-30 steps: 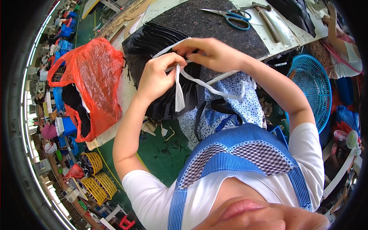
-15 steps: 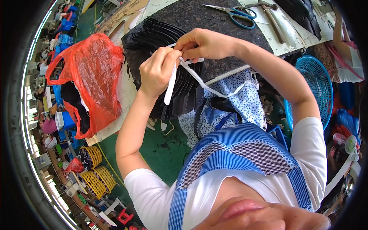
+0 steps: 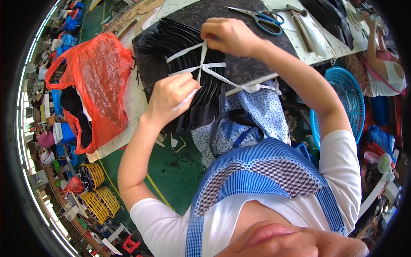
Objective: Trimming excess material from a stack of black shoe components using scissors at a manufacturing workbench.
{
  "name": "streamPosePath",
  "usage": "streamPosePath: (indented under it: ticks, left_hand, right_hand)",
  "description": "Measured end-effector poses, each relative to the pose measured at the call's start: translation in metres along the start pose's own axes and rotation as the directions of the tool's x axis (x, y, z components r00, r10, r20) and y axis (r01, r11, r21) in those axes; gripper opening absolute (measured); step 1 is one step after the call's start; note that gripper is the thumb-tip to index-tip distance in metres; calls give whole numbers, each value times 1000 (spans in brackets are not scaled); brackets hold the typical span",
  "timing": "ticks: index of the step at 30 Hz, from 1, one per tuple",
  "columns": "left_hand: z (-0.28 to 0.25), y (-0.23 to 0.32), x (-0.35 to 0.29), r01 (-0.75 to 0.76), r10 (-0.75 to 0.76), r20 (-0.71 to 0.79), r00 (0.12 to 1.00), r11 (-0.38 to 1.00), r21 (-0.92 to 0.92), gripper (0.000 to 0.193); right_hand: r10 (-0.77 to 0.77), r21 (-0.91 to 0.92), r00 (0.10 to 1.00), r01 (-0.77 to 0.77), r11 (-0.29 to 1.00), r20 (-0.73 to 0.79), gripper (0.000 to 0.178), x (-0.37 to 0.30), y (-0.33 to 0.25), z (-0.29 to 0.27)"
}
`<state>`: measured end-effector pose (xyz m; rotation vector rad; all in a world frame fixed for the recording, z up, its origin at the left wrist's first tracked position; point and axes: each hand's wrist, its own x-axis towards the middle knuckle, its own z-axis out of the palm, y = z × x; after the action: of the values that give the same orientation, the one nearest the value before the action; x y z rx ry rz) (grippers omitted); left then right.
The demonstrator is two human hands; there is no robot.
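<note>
A stack of flat black pieces [image 3: 206, 103] lies fanned on the dark stone-like slab [image 3: 252, 66], its ends hanging over the near edge. White cloth tape [image 3: 216, 65] wraps the stack and crosses in a knot on top. My left hand [image 3: 173, 97], closed, grips one tape end on the near-left side of the knot. Beyond the knot, my right hand [image 3: 231, 36] pinches another length of tape, pulled up from it. A loose tail of tape runs right, over the blue patterned cloth [image 3: 257, 107] at the slab's edge.
Blue-handled scissors [image 3: 269, 22] and a hammer [image 3: 303, 32] lie at the back right. A red plastic bag [image 3: 100, 81] sits on the table's left. To the right stands a blue basket [image 3: 362, 115]; another person [image 3: 385, 79] is farther right. Yellow baskets [image 3: 92, 205] are lower left.
My hands have moved apart: the right went up and away, the left down toward me. The tape between them is drawn taut, and the knot on the stack now shows.
</note>
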<state>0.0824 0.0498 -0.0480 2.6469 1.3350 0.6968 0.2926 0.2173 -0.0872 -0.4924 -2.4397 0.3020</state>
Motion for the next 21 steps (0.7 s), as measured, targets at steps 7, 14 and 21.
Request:
streamPosePath:
  ticks: [7, 14, 21]
  left_hand:
    - [-30, 64, 42, 14, 21, 85, 996, 920, -392, 55]
    - [80, 107, 46, -306, 250, 223, 942, 913, 271, 6]
    - [-52, 148, -67, -58, 67, -115, 991, 996, 75, 24]
  right_hand:
    - [746, -642, 610, -464, 610, 268, 44, -47, 120, -89]
    - [695, -573, 659, -463, 676, 287, 47, -50, 94, -79]
    - [365, 512, 762, -636, 578, 534, 52, -129, 1, -145]
